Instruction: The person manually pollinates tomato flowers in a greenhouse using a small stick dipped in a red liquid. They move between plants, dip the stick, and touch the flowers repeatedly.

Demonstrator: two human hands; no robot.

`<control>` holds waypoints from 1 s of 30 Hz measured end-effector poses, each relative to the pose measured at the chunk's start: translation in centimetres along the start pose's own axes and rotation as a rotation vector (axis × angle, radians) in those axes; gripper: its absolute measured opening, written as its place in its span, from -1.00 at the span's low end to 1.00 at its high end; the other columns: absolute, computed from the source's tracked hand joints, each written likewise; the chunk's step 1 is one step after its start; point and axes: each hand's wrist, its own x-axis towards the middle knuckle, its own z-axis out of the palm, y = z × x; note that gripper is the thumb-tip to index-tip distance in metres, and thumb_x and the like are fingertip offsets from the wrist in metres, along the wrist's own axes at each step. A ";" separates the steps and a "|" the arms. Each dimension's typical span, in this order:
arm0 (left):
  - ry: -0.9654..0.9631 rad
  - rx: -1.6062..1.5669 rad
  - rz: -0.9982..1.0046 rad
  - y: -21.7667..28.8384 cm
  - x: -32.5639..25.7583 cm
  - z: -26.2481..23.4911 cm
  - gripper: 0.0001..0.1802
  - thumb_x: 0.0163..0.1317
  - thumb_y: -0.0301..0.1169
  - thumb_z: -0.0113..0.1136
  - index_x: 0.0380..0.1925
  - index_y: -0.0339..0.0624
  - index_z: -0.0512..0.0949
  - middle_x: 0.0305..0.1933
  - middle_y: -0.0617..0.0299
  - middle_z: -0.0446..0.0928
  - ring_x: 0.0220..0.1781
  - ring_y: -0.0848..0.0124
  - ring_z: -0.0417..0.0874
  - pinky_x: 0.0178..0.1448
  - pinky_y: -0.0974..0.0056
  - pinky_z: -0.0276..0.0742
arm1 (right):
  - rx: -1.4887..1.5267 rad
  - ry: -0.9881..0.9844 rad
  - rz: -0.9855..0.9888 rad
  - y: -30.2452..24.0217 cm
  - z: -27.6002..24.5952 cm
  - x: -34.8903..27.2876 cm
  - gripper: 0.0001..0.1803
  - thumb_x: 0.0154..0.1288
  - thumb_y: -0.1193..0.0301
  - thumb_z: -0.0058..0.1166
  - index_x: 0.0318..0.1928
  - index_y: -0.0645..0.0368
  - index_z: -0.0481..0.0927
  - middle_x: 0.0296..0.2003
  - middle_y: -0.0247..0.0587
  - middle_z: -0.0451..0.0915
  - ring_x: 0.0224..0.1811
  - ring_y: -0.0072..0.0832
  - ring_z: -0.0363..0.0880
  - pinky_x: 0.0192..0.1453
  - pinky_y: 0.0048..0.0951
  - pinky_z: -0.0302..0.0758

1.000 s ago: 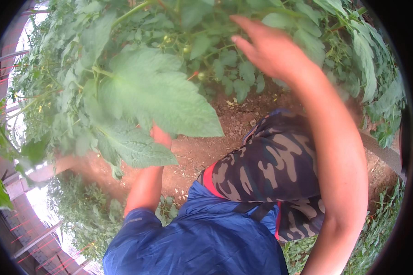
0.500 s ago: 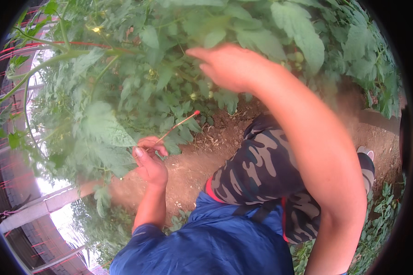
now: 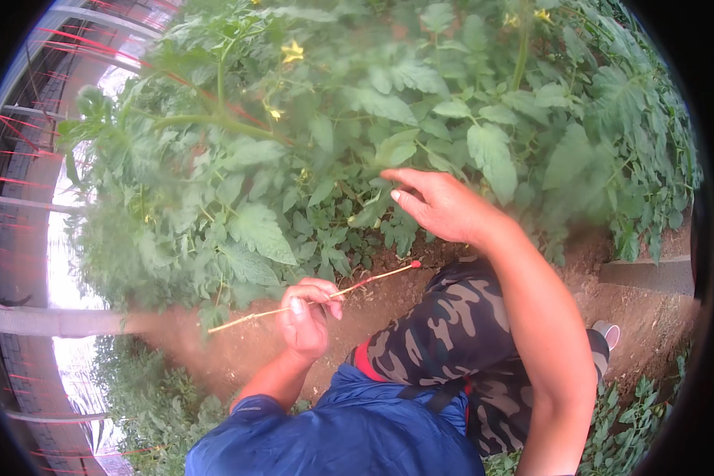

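My left hand (image 3: 306, 327) pinches a thin straw-coloured stick (image 3: 379, 277) near its middle. The stick has a red blob at its far right end and slants over the bare soil. My right hand (image 3: 449, 209) reaches to the edge of the tomato plants (image 3: 341, 119), with index finger and thumb stretched out and apart; its other fingers are partly hidden. Its fingertips are close to leaves and a stem, and I cannot tell whether they touch. A yellow flower (image 3: 292, 52) stands out among the blurred upper leaves.
Brown soil (image 3: 214, 353) runs below the plants. My camouflage-patterned leg (image 3: 444, 317) is bent beside the row. A grey block (image 3: 650, 275) lies at the right. Red strings (image 3: 16, 181) and a pale beam (image 3: 47, 320) cross the left side. More plants grow at lower right.
The view has shifted, showing more foliage and flowers at the top. My left hand is now away from the large leaf it was beside, and more of the stick shows.
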 end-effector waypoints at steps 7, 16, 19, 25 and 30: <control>-0.096 -0.133 0.287 2.7 2.5 3.2 -0.55 0.72 -0.16 -0.30 -0.16 -0.30 0.44 -0.22 -0.14 0.58 -0.51 0.32 0.57 -0.40 0.27 0.59 | -0.054 -0.051 0.248 -6.4 -10.2 -10.6 -0.56 0.62 0.33 0.03 0.35 0.31 0.52 0.13 -0.01 0.72 0.13 -0.29 0.71 0.29 -0.28 0.57; -0.398 -0.160 0.197 5.1 5.0 11.8 -0.48 0.68 0.09 -0.26 -0.13 -0.15 0.40 -0.20 -0.02 0.55 -0.49 0.32 0.59 -0.41 0.27 0.59 | 0.213 0.989 0.645 -4.0 -14.9 -40.6 -0.63 0.62 0.32 0.06 0.25 0.27 0.60 0.01 -0.21 0.72 -0.03 -0.51 0.70 0.11 -0.42 0.59; -0.428 -0.074 0.114 5.3 4.8 14.3 -0.49 0.67 0.09 -0.19 -0.13 -0.17 0.42 -0.17 -0.09 0.55 -0.48 0.31 0.58 -0.37 0.28 0.60 | 0.215 1.338 0.866 2.0 -11.3 -48.1 -0.54 0.59 0.27 0.11 0.31 0.32 0.55 0.08 -0.12 0.69 0.03 -0.46 0.70 0.22 -0.36 0.60; -0.765 0.047 0.078 3.8 6.0 22.0 -0.60 0.67 -0.15 -0.17 0.00 -0.30 0.47 -0.07 -0.15 0.61 -0.48 0.38 0.59 -0.30 0.29 0.59 | 0.061 1.356 1.238 17.5 -2.7 -54.5 -0.01 0.21 0.18 0.48 0.52 0.34 0.29 0.36 0.23 0.50 0.32 -0.06 0.61 0.37 -0.15 0.54; -1.119 0.207 0.132 2.8 7.5 29.4 -0.68 0.62 -0.41 -0.14 0.10 -0.42 0.52 0.01 -0.06 0.64 -0.37 0.43 0.66 -0.23 0.37 0.57 | -0.163 1.367 1.256 25.5 -2.0 -51.5 0.08 -0.03 0.23 0.63 0.46 0.24 0.29 0.38 0.16 0.43 0.46 -0.01 0.42 0.51 -0.08 0.40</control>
